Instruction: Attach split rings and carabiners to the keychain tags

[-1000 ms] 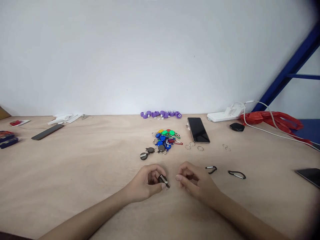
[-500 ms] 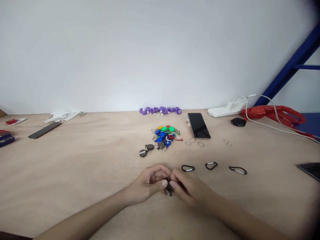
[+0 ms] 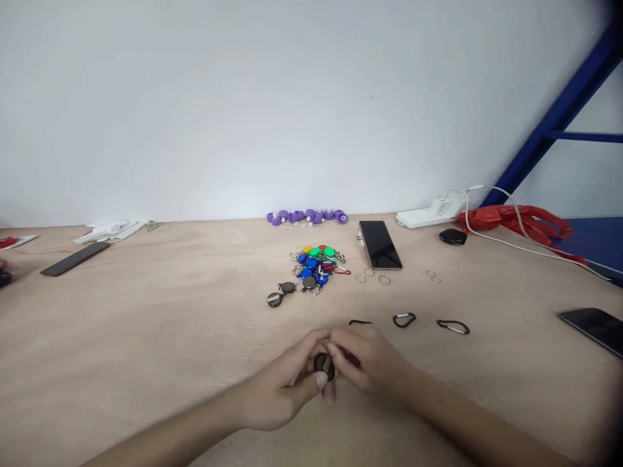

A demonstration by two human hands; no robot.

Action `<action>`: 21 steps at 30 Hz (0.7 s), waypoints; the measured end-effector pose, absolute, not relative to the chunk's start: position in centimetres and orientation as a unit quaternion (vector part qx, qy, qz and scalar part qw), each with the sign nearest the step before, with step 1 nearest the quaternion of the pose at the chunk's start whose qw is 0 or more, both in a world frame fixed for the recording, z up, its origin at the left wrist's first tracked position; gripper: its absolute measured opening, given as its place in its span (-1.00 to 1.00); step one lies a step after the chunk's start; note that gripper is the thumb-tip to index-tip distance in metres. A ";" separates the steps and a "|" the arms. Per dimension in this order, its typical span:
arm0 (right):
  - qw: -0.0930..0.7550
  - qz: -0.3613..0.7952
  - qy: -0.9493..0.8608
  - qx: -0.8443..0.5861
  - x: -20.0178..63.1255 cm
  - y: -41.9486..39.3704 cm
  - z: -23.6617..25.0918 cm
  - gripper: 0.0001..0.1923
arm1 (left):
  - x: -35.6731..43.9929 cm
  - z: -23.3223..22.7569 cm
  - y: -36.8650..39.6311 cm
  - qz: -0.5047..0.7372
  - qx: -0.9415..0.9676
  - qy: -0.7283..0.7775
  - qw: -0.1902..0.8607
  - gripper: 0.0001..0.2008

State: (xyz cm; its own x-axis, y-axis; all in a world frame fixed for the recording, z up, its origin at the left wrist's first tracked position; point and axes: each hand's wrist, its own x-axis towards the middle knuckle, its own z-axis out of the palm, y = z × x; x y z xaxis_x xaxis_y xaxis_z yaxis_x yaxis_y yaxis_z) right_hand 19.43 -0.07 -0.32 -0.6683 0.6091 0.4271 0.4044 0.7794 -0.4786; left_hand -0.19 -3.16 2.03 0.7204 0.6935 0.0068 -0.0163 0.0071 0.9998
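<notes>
While the left hand (image 3: 270, 392) grips a dark reel (image 3: 320, 364) between thumb and fingers, we see the right hand (image 3: 374, 358) meeting its edge near one o'clock; whether that grip holds anything, we cannot tell. Around the reel, we find black carabiners (image 3: 404, 316) between one and three o'clock, one partly hidden. Farther out on the bench (image 3: 195, 357), colored reels (image 3: 313, 263) lie toward twelve and a phone (image 3: 380, 245) toward one.

No text, label, brand, number or sign can be read. Any marking on the black-screened rectangular phone (image 3: 380, 244), the white plastic power strip (image 3: 416, 219) or the held round black reel (image 3: 320, 364) is too small to make out.
</notes>
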 end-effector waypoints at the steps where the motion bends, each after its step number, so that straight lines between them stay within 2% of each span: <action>1: 0.291 0.168 -0.896 -0.290 19.6 0.1 -0.3 -0.73 | -0.2 2.0 -3.1 0.270 0.651 0.252 0.664 -0.53; 4: 0.278 0.161 -0.901 -0.292 20.0 0.4 -0.3 -0.72 | -0.4 1.8 -2.9 0.274 0.636 0.237 0.682 -0.51; 10: 0.268 0.175 -0.901 -0.294 19.7 -0.4 -0.5 -0.74 | -0.4 1.5 -2.2 0.280 0.573 0.256 0.727 -0.71; 13: 0.271 0.170 -0.897 -0.305 19.9 0.0 -0.2 -0.75 | -0.1 1.4 -1.9 0.295 0.557 0.295 0.718 -0.69; 21: 0.299 0.117 -0.757 -0.569 26.4 6.6 1.4 -0.83 | -0.3 0.7 -1.7 0.280 0.568 0.365 0.683 -0.56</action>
State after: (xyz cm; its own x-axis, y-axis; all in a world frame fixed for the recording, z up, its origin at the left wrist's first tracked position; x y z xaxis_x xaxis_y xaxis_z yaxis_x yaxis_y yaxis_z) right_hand 26.42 6.57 1.36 -0.1740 0.9313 0.3200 0.7912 0.3257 -0.5176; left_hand -0.30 -1.72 0.74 0.5770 0.7968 -0.1794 0.0316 0.1977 0.9797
